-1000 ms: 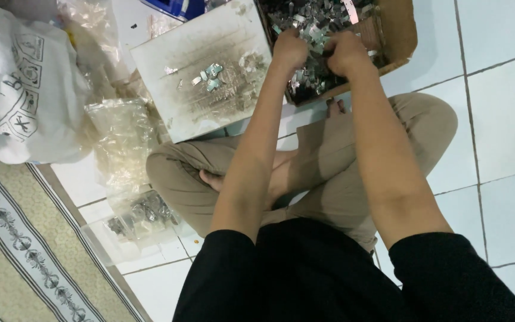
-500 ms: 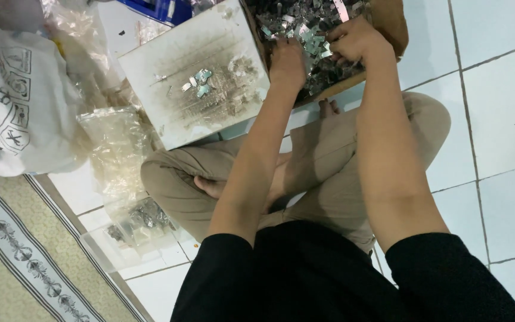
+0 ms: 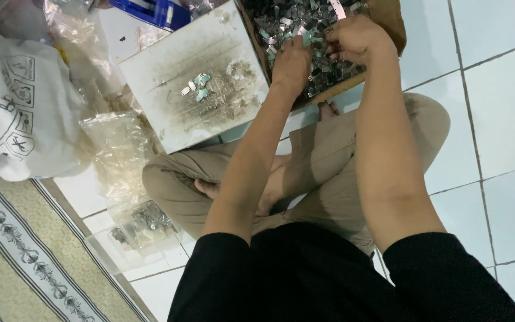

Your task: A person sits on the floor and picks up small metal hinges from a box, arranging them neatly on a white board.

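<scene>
Person cross-legged on white tile floor [image 3: 508, 89], patterned mat [image 3: 25, 262] at 8 o'clock, cardboard box [image 3: 391, 21] w/ metal bits [image 3: 293, 18] at 12, left hand [image 3: 291, 62] & right hand [image 3: 356, 39] inside (grip unclear, fingers buried).

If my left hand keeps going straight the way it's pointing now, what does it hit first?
Probably the heap of small metal pieces in the cardboard box. The left hand points up the picture into that pile and seems to rest on it already, though depth is hard to judge.
</scene>
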